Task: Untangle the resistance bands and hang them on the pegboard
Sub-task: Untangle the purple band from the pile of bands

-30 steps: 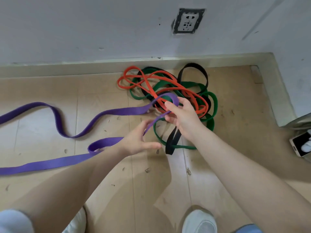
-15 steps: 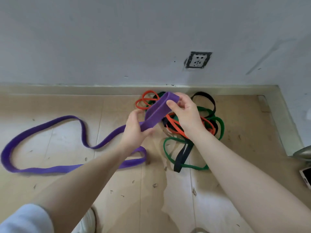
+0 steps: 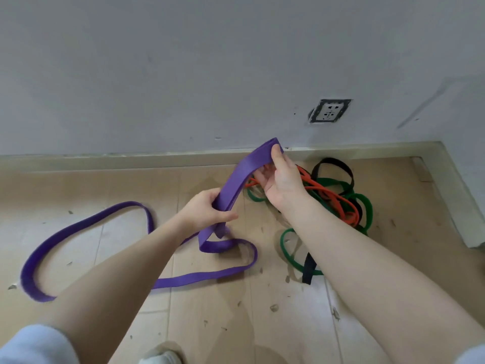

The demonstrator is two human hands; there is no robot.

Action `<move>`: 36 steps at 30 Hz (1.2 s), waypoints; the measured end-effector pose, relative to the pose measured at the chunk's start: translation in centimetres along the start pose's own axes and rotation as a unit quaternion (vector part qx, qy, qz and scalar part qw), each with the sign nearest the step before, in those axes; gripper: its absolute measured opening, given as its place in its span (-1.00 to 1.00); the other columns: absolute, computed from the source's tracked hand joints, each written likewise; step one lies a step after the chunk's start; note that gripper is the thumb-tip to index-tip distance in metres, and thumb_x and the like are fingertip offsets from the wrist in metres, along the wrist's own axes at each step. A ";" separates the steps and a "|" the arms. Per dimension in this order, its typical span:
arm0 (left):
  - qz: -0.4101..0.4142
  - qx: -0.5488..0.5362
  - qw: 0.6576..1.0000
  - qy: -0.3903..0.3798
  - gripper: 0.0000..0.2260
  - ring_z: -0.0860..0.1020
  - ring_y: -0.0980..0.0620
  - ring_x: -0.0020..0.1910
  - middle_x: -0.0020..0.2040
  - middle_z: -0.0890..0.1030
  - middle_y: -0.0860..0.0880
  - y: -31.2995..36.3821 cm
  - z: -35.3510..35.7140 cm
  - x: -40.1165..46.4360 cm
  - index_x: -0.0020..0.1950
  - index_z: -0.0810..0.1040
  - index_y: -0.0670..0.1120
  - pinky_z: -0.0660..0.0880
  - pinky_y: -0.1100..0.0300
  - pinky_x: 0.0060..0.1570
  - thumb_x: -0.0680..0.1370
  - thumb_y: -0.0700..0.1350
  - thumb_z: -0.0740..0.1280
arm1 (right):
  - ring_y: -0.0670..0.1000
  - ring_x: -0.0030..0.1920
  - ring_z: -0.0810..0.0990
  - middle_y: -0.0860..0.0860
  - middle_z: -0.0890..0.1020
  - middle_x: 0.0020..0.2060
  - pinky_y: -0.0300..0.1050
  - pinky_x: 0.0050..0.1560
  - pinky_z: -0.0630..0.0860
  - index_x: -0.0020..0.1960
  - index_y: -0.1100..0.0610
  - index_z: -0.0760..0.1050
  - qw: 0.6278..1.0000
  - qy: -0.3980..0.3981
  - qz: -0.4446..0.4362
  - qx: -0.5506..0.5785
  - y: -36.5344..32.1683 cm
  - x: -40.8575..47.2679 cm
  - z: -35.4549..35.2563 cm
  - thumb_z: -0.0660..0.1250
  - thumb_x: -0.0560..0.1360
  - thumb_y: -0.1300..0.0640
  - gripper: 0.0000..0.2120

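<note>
A wide purple band [image 3: 86, 227] trails in loops across the floor to the left. Its doubled end rises between my hands. My right hand [image 3: 282, 177] pinches the folded top of the purple band near the skirting. My left hand [image 3: 207, 211] grips the same band lower down. Behind my right hand lies a tangled heap by the wall: an orange band [image 3: 333, 197], a green band [image 3: 288, 254] and a black band [image 3: 334, 164]. No pegboard is in view.
A grey wall with a socket [image 3: 329, 110] rises behind the heap. A beige skirting [image 3: 105, 160] runs along the floor and turns at the right corner. The wooden floor [image 3: 210, 311] carries small debris. A white shoe [image 3: 160, 358] shows at the bottom.
Both hands have lifted the purple band's end up and clear of the tangled heap. The loose purple loops have slid right, toward my hands. My view has tilted upward.
</note>
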State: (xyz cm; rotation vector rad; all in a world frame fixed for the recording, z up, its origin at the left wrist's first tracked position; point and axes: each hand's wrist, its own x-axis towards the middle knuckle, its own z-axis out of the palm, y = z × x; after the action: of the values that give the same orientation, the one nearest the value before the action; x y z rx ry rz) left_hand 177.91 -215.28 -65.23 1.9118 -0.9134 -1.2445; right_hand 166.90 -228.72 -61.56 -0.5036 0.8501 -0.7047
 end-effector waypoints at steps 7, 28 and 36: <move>0.073 0.199 0.963 0.168 -0.74 0.51 -0.14 -0.03 -0.04 0.53 -0.06 -4.4 -6.1 0.9 0.19 0.41 -0.14 0.40 0.08 -0.14 0.52 -0.16 0.29 | 0.05 -0.09 0.65 0.10 0.64 -0.06 -0.08 -0.08 0.63 0.13 0.19 0.47 0.991 0.116 0.026 0.065 3.3 4.3 3.2 0.28 0.56 0.07 -0.77; -0.046 0.536 0.834 0.123 -0.31 -0.14 -0.21 0.51 0.52 -0.17 -0.22 -14.4 -5.4 7.4 0.49 -0.33 -0.14 -0.18 -0.12 0.44 0.56 -0.15 0.11 | 0.06 0.25 0.48 0.10 0.50 0.26 -0.20 0.19 0.35 0.31 0.19 0.43 0.672 -0.043 0.021 -0.739 13.2 7.3 -5.2 0.18 0.58 0.18 -0.68; 0.121 0.470 0.874 -0.005 -0.42 -0.13 -0.18 0.51 0.54 -0.19 -0.15 -8.3 2.2 8.5 0.53 0.02 -0.07 -0.15 -0.06 0.45 0.56 -0.05 0.18 | 0.18 0.51 0.00 0.13 0.07 0.52 0.20 0.46 -0.04 0.52 0.03 0.03 0.528 0.140 -0.106 -0.831 4.7 6.8 -11.9 0.23 0.55 -0.02 -0.37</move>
State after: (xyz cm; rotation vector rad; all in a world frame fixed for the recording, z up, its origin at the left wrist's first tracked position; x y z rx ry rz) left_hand 179.95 -218.30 -76.72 2.3612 -1.9452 -0.6753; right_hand 162.09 -232.06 -74.80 -2.3140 1.6572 0.1063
